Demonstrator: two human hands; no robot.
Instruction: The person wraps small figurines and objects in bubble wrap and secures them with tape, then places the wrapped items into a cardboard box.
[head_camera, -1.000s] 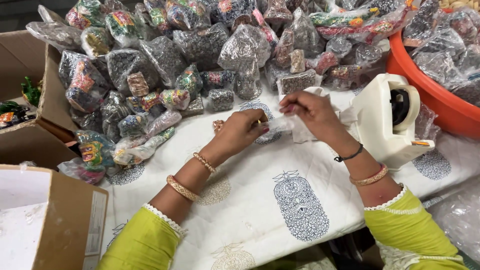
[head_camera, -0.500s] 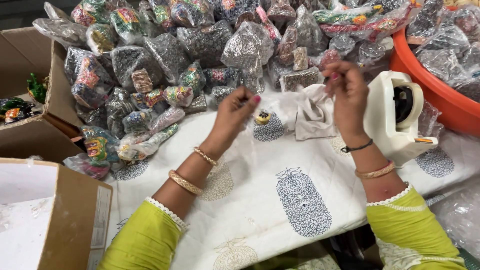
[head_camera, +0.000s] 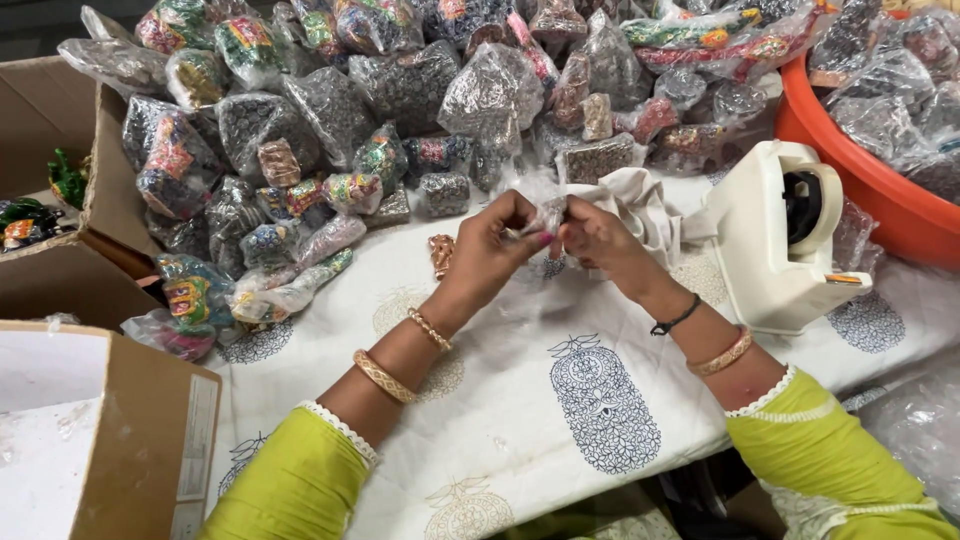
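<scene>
Both hands meet over the middle of the counter (head_camera: 560, 420), which is covered with a white cloth printed with dark blue motifs. The left hand (head_camera: 495, 245) and the right hand (head_camera: 595, 240) are drawn close together, fingertips almost touching, and each grip is narrow, pinched on a small clear plastic packet (head_camera: 548, 210) held between them just above the cloth; what the packet contains is too crumpled and glossy to make out, though it may be a small trinket. Just left of the left hand a small copper-coloured figure (head_camera: 441, 255) lies on the cloth, apart from the fingers. Behind the right hand sits a bunched cream cloth (head_camera: 640, 205), and beside that, to the right, a white tape dispenser (head_camera: 775, 250) stands on the counter. A heap of filled clear packets (head_camera: 400, 90) stretches across the far side of the counter. An orange tub (head_camera: 850, 170) holding more packets stands at the far right, and open cardboard boxes (head_camera: 90, 420) stand to the left.
</scene>
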